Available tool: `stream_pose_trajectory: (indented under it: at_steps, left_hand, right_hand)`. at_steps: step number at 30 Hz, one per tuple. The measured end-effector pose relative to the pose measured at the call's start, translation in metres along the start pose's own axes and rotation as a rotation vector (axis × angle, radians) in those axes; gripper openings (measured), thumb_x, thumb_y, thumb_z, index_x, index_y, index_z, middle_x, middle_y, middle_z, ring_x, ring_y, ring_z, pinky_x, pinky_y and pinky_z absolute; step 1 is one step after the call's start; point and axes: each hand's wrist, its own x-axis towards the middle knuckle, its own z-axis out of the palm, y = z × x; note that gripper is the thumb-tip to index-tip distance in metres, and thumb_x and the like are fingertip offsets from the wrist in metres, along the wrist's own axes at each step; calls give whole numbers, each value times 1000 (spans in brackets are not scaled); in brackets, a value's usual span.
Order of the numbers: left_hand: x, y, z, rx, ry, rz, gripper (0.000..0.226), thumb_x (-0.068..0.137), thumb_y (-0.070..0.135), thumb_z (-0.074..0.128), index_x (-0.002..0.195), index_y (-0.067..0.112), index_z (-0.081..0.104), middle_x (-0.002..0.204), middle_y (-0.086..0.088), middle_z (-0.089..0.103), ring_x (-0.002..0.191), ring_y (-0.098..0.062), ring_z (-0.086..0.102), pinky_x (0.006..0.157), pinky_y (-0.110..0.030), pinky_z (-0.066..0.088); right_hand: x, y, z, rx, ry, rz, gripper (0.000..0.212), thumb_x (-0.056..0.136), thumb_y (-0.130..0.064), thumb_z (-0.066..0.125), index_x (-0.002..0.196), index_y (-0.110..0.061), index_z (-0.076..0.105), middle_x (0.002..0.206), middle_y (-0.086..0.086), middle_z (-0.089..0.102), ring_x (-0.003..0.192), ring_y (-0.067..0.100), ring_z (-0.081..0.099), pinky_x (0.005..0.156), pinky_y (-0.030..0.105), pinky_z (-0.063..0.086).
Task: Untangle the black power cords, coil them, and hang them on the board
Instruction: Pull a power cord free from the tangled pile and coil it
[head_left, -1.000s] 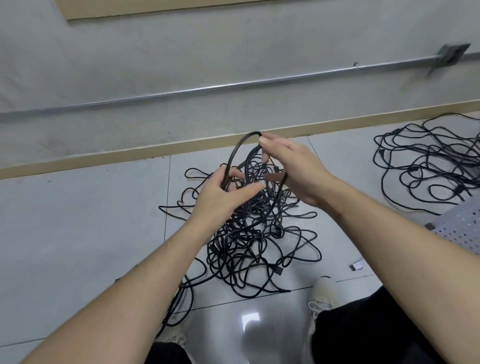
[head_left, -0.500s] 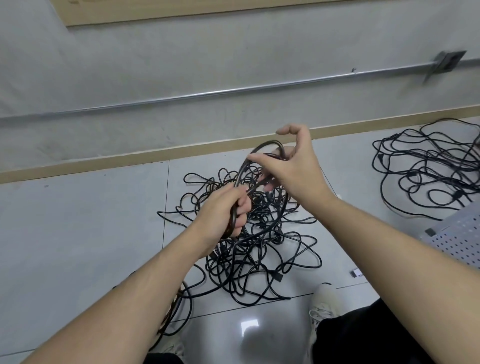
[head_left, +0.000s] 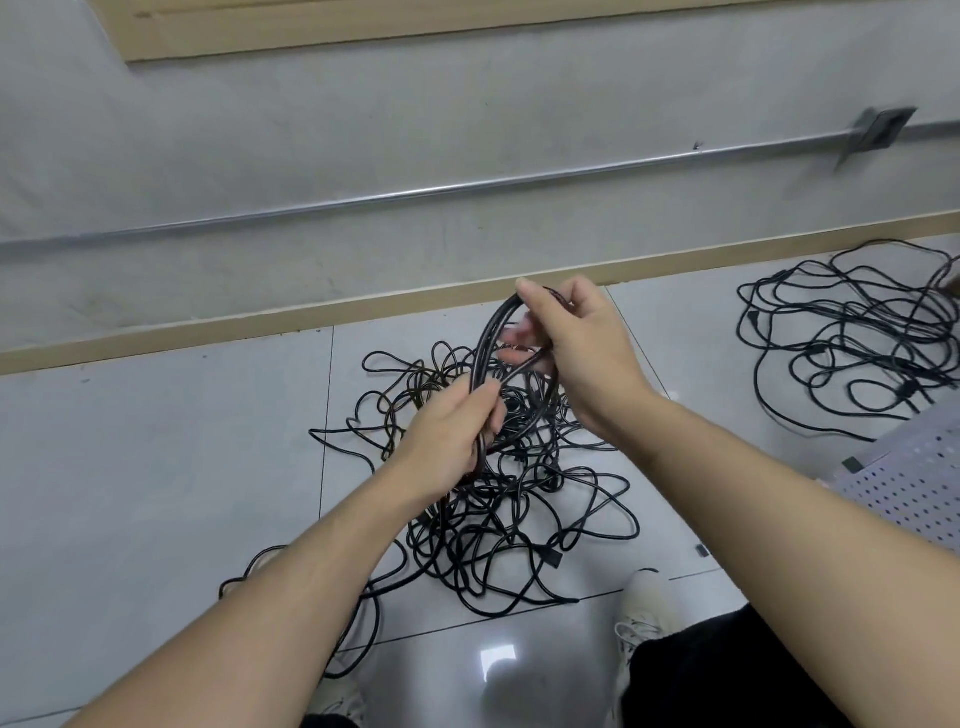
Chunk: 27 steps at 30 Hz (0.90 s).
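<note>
A coil of black power cord (head_left: 491, 343) is held up between both hands over the floor. My left hand (head_left: 452, 436) grips the coil's lower left part, fingers curled round the strands. My right hand (head_left: 576, 353) pinches the top of the loop between thumb and fingers, and another strand runs under its palm. Beneath the hands a large tangle of black cords (head_left: 493, 519) lies spread on the tiles. A second tangle of cords (head_left: 852, 338) lies at the right. The corner of a white perforated board (head_left: 914, 478) lies at the right edge.
A grey wall with a metal conduit (head_left: 467, 187) and a tan baseboard (head_left: 260, 327) runs behind the cords. My white shoe (head_left: 641, 613) and black trouser leg (head_left: 727, 670) are at the bottom. A small dark piece (head_left: 701, 551) lies on the tile near the board.
My right hand has shifted along the top of the loop, its raised finger now closed on the cord. The left hand keeps its grip low on the coil.
</note>
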Motion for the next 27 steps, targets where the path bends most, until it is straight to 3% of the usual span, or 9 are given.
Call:
stream_pose_trajectory:
  at_steps: [4, 6, 8, 12, 16, 19, 21, 23, 27]
  left_hand:
    - [1, -3, 1, 74, -3, 22, 25, 106, 35, 50, 93, 20, 64, 75, 12, 64, 74, -5, 55, 70, -25, 42]
    - [-1, -5, 2, 86, -87, 27, 19, 101, 43, 54, 96, 31, 68, 104, 1, 73, 99, -12, 64, 95, -36, 47]
    - [-2, -1, 4, 141, -157, 60, 22, 97, 43, 54, 85, 38, 72, 108, -5, 75, 104, -25, 65, 103, -40, 44]
    - [-5, 6, -4, -100, -333, 0, 22, 101, 18, 59, 79, 20, 60, 91, -4, 75, 90, -17, 71, 82, -23, 50]
    - [-10, 3, -6, -420, -477, -72, 4, 93, 15, 59, 93, 16, 63, 82, -3, 58, 57, -19, 64, 81, -51, 59]
    - [-9, 5, 0, -454, -372, -76, 12, 102, 9, 54, 106, 16, 63, 79, -1, 51, 47, -11, 46, 57, -37, 60]
    - [-6, 8, -1, -509, -270, -53, 19, 105, 9, 47, 115, 15, 62, 77, 1, 49, 46, -9, 43, 49, -30, 55]
    - [-2, 10, -4, -594, -158, -26, 24, 106, 10, 44, 119, 19, 63, 73, 3, 50, 46, -7, 42, 43, -25, 48]
    - [8, 15, -20, -844, 82, -30, 27, 107, 11, 41, 116, 24, 63, 69, 6, 49, 45, -4, 36, 38, -16, 31]
  right_hand:
    - [2, -1, 4, 65, 64, 29, 31, 97, -19, 70, 91, -22, 39, 55, -6, 37, 43, 11, 33, 45, 25, 34]
    - [6, -4, 4, 157, 68, 100, 34, 96, -11, 69, 97, -23, 37, 53, -7, 34, 41, 8, 23, 38, 22, 24]
    - [8, -7, 4, 227, 44, 169, 33, 96, -6, 67, 99, -23, 38, 48, -10, 34, 38, 5, 20, 35, 18, 18]
    - [11, -8, 0, 301, -12, 257, 30, 96, -5, 66, 104, -24, 44, 48, -10, 29, 36, 3, 16, 34, 16, 13]
    - [13, -2, 1, 339, -28, 268, 28, 97, -9, 65, 110, -24, 45, 50, -10, 27, 38, 3, 17, 33, 16, 15]
    - [12, 10, 5, 315, -26, 279, 22, 103, -35, 59, 114, -19, 48, 59, -3, 47, 50, 11, 39, 42, 20, 35]
    - [7, 22, 6, 301, -96, 390, 39, 106, -52, 41, 120, -18, 54, 72, 2, 65, 62, 16, 59, 53, 26, 48]
    - [-3, 31, 7, 181, -250, 470, 44, 109, -47, 26, 125, -19, 56, 77, -1, 72, 67, 15, 68, 61, 30, 53]
    - [-25, 40, 7, -586, -746, 326, 16, 87, -32, 49, 92, -31, 64, 86, -17, 70, 84, 1, 62, 91, 29, 45]
